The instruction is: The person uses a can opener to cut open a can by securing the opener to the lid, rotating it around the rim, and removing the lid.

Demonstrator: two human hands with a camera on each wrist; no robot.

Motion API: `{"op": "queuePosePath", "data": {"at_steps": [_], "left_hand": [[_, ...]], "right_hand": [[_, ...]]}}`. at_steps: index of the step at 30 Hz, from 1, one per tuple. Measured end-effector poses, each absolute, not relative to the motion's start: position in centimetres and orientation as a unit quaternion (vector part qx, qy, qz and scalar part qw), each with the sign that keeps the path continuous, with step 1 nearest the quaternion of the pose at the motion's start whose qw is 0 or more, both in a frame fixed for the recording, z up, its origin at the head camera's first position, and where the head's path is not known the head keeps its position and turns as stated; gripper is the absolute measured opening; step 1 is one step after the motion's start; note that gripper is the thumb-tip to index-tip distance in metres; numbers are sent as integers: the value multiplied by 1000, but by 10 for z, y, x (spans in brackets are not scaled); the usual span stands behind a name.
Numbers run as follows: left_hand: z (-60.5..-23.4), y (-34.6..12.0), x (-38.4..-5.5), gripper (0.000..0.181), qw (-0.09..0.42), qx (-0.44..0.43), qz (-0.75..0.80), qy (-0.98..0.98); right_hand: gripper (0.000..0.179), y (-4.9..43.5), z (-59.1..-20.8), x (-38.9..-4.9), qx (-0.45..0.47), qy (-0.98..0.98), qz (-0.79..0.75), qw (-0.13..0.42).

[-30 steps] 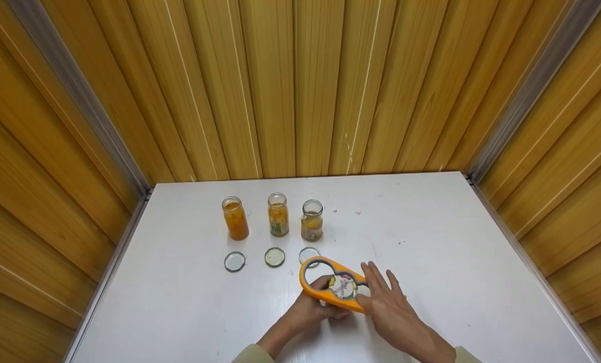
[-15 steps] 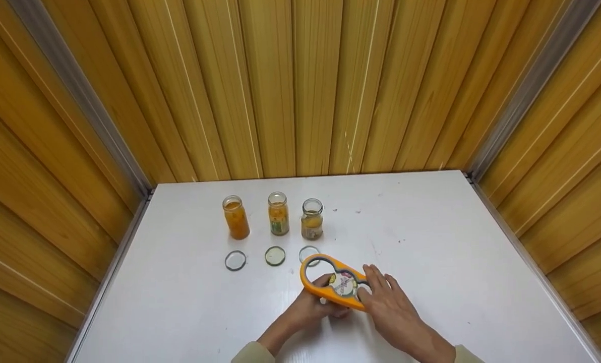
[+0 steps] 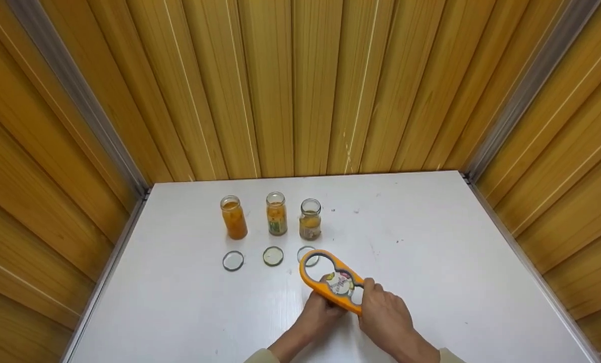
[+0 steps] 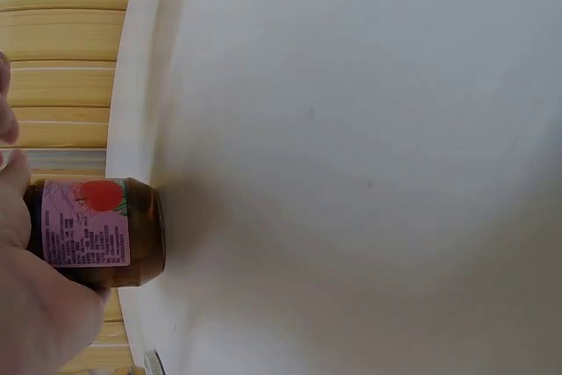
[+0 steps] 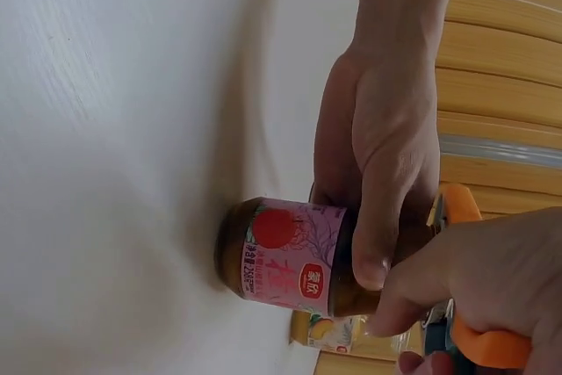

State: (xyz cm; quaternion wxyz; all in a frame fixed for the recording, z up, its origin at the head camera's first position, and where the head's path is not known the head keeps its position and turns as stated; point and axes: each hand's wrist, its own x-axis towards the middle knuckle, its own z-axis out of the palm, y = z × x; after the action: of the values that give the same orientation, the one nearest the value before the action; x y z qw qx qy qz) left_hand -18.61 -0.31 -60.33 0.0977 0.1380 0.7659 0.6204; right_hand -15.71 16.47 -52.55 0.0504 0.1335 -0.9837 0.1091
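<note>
My left hand grips a small glass jar with a pink label, standing at the table surface in the right wrist view. Over the jar's printed lid lies an orange jar opener with grey-lined holes, its middle hole around the lid. The fingers of my right hand curl round the opener's narrow end. In the left wrist view the jar's side shows beyond the left palm. From above, the hands and opener hide most of the jar's body.
Farther back stand three lidless jars: a tall orange one, a middle one and a shorter one. Before each lies a lid, the left, the middle and the right, partly under the opener in view. Wood-patterned walls enclose the white table.
My right hand's fingers, earlier stretched out along the opener, now curl round its narrow end. The opener has turned slightly. My left hand keeps hold of the jar.
</note>
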Motion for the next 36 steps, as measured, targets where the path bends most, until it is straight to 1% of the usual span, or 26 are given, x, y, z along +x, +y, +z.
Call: {"op": "queuePosePath", "data": {"at_steps": [3, 7, 11, 15, 17, 19, 22, 24, 28, 33, 34, 36], "left_hand": [[-603, -6, -188, 57, 114, 132, 625, 761], [-601, -13, -192, 54, 146, 152, 609, 765], [-598, -19, -196, 57, 167, 179, 587, 772], [-596, -24, -201, 63, 185, 201, 573, 773], [-594, -27, -203, 68, 196, 204, 570, 771], [-593, -29, -206, 69, 216, 205, 573, 763], [-591, -33, -212, 67, 253, 216, 590, 736], [-589, -34, -218, 61, 278, 245, 597, 711], [-586, -37, -228, 56, 316, 314, 577, 685], [-582, -44, -238, 66, 364, 346, 561, 658], [-581, -46, -240, 71, 377, 349, 561, 649], [-577, -48, -244, 72, 396, 354, 556, 639]], "right_hand": [[42, 162, -527, -157, 123, -985, 108, 50], [41, 166, -529, -158, 125, -984, 109, 56], [41, 173, -531, -164, 137, -983, 114, 46], [45, 182, -532, -172, 159, -980, 115, 29], [43, 188, -531, -177, 179, -977, 113, 26], [40, 193, -531, -182, 206, -972, 107, 29], [35, 203, -531, -190, 259, -959, 107, 36], [38, 210, -531, -195, 298, -947, 113, 37], [42, 221, -533, -205, 363, -921, 136, 27], [40, 226, -534, -214, 420, -895, 147, 20], [41, 225, -534, -216, 427, -892, 147, 16], [43, 224, -534, -219, 438, -887, 145, 6]]}}
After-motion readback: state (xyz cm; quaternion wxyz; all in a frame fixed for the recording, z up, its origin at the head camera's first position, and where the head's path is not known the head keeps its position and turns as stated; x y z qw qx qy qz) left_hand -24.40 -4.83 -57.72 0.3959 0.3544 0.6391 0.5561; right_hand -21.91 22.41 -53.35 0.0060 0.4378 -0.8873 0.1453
